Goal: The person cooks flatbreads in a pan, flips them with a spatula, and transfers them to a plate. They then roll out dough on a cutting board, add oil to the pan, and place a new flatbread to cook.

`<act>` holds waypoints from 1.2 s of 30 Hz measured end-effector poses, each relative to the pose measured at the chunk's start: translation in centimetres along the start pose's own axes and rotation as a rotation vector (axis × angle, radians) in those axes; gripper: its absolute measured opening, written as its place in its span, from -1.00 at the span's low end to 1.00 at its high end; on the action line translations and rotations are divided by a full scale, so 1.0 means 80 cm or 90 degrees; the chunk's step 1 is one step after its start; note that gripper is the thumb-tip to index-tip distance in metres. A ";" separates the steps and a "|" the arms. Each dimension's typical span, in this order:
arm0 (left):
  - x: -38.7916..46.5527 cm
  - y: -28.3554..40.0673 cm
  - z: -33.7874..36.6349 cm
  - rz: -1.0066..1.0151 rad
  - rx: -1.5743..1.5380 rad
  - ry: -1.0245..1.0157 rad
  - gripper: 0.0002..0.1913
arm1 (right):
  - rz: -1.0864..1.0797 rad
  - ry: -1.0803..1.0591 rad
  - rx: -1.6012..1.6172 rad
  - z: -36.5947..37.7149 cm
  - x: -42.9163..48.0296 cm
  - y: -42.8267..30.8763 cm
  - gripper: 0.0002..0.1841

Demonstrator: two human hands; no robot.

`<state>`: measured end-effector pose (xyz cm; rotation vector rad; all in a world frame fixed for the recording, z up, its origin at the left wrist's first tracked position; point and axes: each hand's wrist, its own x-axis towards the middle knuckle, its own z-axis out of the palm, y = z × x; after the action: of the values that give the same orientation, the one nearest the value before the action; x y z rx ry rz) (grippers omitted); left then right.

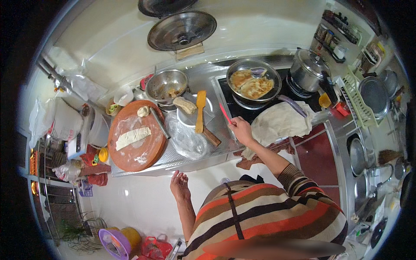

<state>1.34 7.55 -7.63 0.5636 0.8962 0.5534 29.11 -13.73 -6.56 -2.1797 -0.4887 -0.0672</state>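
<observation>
My right hand (241,129) is closed around a slim red utensil (225,113), its far end pointing toward the hob's left edge. What kind of utensil it is cannot be made out. Ahead of that hand, browned flatbread pieces (256,87) lie in a frying pan (276,89) with a purple handle (292,105). My left hand (180,187) hangs in front of the counter, fingers apart and holding nothing. Beyond it, a round wooden board (139,164) carries a rolled, flattened strip of dough (133,138), a dough ball (143,111) and a rolling pin (160,123).
A wooden spatula (200,110) lies across a white bowl (212,104), beside a steel bowl (167,73) with filling remnants. Clear plastic film (188,138) lies near the board. A pale cloth (276,123) drapes over the counter edge. A lidded pressure cooker (308,73) stands at right.
</observation>
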 end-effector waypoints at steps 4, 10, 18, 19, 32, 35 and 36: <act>0.004 -0.001 0.000 -0.010 -0.006 -0.005 -0.61 | 0.025 -0.006 0.154 -0.022 -0.009 0.017 -0.77; 0.009 -0.007 0.015 -0.008 0.036 -0.041 -0.65 | 0.091 -0.069 0.201 -0.038 -0.030 -0.003 -0.80; -0.013 0.001 0.006 0.004 -0.002 0.000 -0.69 | -0.047 -0.227 0.259 0.025 -0.037 -0.126 -0.77; -0.020 0.005 -0.003 0.012 -0.010 0.009 -0.68 | -0.042 -0.260 0.278 0.044 -0.037 -0.141 -0.76; -0.168 0.027 -0.200 0.210 -0.190 0.328 -0.70 | -0.054 -0.366 0.221 0.409 0.034 -0.217 -0.78; -0.164 0.034 -0.212 0.219 -0.212 0.365 -0.71 | -0.135 -0.278 0.131 0.462 0.062 -0.223 -0.78; -0.159 0.040 -0.212 0.218 -0.211 0.367 -0.70 | -0.133 -0.265 0.094 0.476 0.073 -0.229 -0.78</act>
<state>-19.94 5.21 -6.94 0.2499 1.2243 1.1898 22.97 27.63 -14.83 -1.9911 -0.9255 0.3065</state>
